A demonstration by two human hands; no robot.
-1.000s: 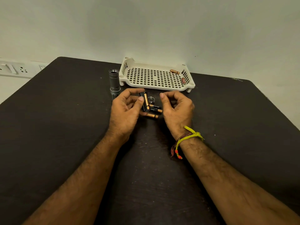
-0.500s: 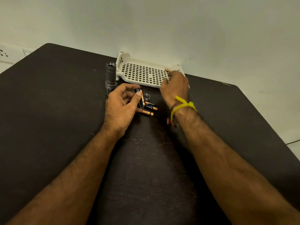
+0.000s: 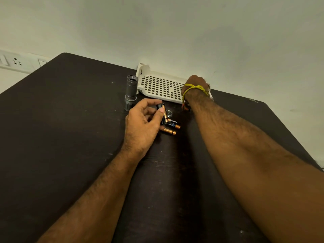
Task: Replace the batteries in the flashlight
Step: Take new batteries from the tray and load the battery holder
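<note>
A grey flashlight body point(image 3: 131, 92) stands upright on the dark table, its open end up. My left hand point(image 3: 142, 125) pinches a black battery holder point(image 3: 162, 114) with a copper-and-black battery in it, just right of the flashlight. Loose batteries point(image 3: 172, 126) lie on the table by my left thumb, and a small round cap with a spring point(image 3: 168, 113) sits beside them. My right hand point(image 3: 195, 83) reaches into the right end of the white perforated tray point(image 3: 157, 86). Its fingers are hidden behind the wrist, so I cannot see what they touch.
The tray rests against the wall at the table's far edge. A white socket strip point(image 3: 15, 62) is fixed to the wall at far left. A yellow thread band point(image 3: 194, 88) circles my right wrist.
My right hand has left the batteries and reached forward into the tray's right end. My left hand kept the battery holder in about the same place. The camera tilted.
</note>
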